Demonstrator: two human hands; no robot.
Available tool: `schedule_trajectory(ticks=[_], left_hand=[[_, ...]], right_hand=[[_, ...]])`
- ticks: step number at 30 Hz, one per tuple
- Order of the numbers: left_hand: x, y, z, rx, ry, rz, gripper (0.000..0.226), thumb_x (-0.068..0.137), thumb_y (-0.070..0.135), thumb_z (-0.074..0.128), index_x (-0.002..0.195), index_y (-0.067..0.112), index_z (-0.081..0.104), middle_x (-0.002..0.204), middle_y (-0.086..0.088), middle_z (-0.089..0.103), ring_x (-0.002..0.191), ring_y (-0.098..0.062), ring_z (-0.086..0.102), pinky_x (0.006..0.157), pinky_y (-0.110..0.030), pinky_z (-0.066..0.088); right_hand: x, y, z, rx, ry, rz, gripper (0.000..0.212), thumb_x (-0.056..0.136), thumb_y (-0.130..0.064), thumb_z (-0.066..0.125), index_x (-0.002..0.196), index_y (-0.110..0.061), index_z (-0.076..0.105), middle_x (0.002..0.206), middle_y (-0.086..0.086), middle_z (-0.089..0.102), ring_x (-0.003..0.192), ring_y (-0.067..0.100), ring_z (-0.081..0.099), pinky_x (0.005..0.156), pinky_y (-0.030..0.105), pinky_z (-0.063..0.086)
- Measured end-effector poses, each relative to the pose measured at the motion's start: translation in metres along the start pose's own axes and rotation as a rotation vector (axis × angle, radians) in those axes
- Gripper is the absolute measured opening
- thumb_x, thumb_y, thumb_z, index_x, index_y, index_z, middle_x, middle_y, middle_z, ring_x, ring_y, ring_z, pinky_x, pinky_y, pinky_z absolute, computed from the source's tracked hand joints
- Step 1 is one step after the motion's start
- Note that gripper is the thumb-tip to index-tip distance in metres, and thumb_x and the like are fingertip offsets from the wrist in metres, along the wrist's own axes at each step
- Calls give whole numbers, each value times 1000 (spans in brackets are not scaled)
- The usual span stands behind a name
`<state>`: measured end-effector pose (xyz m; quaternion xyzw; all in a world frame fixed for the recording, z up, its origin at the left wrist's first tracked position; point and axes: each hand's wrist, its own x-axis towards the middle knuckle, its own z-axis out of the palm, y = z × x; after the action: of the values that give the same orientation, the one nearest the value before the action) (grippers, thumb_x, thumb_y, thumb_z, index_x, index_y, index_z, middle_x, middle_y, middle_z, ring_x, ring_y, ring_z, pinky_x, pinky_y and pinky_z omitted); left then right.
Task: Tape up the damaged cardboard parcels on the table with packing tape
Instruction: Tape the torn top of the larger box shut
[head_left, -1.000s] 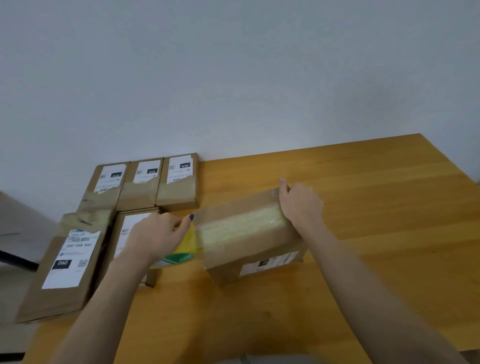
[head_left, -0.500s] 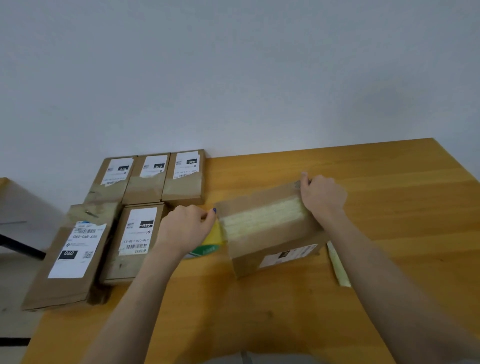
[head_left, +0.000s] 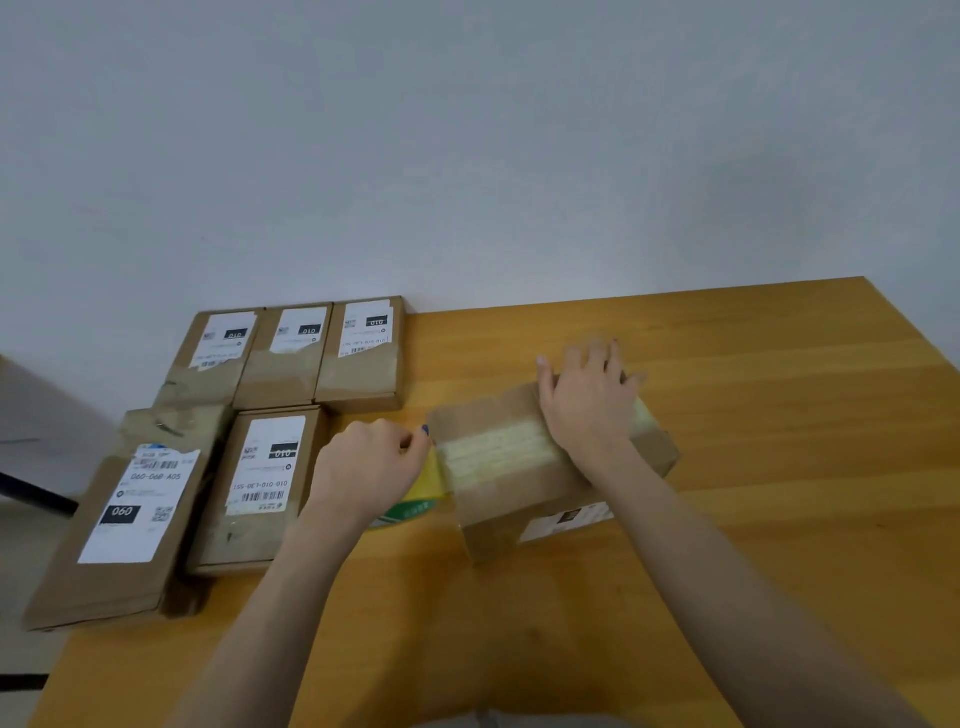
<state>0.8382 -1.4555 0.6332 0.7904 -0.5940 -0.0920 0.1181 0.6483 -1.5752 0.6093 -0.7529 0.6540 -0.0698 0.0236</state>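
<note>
A brown cardboard parcel (head_left: 514, 499) lies mid-table with a strip of pale yellowish packing tape (head_left: 493, 452) stretched across its top. My right hand (head_left: 589, 402) lies flat on the parcel's right end, fingers spread and pressing the tape down. My left hand (head_left: 366, 467) grips the yellow and green tape roll (head_left: 415, 504) just off the parcel's left edge. The tape runs from the roll onto the parcel. Most of the roll is hidden under my left hand.
Several flat brown parcels with white labels lie at the table's left: three in a back row (head_left: 293, 353) by the wall, two nearer (head_left: 260, 488), one (head_left: 124, 519) overhanging the table's left edge. The wooden table (head_left: 753, 467) extends right and toward me.
My right hand has gone from holding the parcel's right end to lying flat with spread fingers on the tape. My left hand still holds the roll at the left edge.
</note>
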Motion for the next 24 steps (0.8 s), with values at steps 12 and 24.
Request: schedule_trajectory(ticks=[12,24], left_hand=[[-2,0,3,1,-32,-29,54,98,41,37,54,12,45,50,-2,45,51,-22,52,48,-27,40],[-6,-4,9,-37,-79,-78,53,98,39,38,52,13,43,51,-1,44,49,-19,46,46,-25,33]], right_hand=[[-17,-28,0,-31,-158,-123,64,100,-53,11,142,-13,39,156,15,25,147,35,6,106,75,1],[-33,-65,-1,-9,-169,-322,56,102,-46,18,123,-12,58,134,13,54,136,30,33,106,74,2]])
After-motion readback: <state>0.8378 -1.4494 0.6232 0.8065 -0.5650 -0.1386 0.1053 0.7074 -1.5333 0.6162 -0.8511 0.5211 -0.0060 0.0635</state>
